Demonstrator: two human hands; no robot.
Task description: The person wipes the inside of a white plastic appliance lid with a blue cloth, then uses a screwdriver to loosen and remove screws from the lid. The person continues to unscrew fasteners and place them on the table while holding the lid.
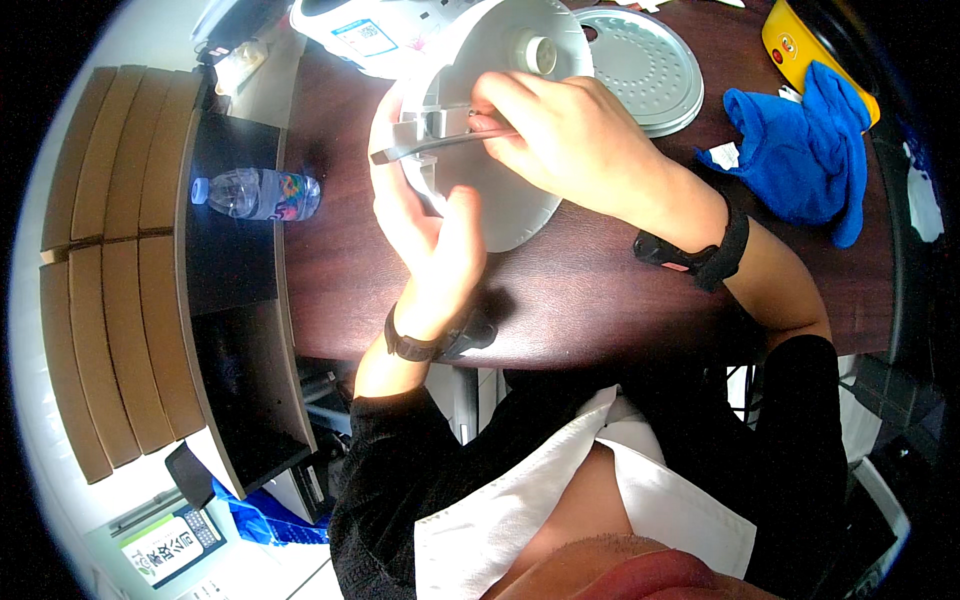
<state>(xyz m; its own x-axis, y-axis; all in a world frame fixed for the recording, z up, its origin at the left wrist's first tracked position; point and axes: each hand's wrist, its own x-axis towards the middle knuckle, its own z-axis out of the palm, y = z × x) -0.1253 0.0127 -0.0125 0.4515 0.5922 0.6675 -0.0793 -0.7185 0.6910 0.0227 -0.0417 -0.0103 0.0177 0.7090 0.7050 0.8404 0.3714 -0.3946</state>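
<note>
My left hand [440,240] holds a white round plastic part [520,210] from its left side, tilted up over the table. The part has ribs along one side and a short round spout [538,54]. My right hand [560,145] is closed on a slim metal tool [400,154], laid across the ribbed side of the part. The tool's exact kind and its far end are unclear. Behind the part lie a white appliance body [360,35] and a light grey disc with holes [660,75].
A dark wood table [590,320] carries a blue cloth [800,170] at the right, beside a yellow and black container [800,45]. A plastic bottle [255,194] lies on a dark shelf at the left, beside stacked cardboard boxes [110,320].
</note>
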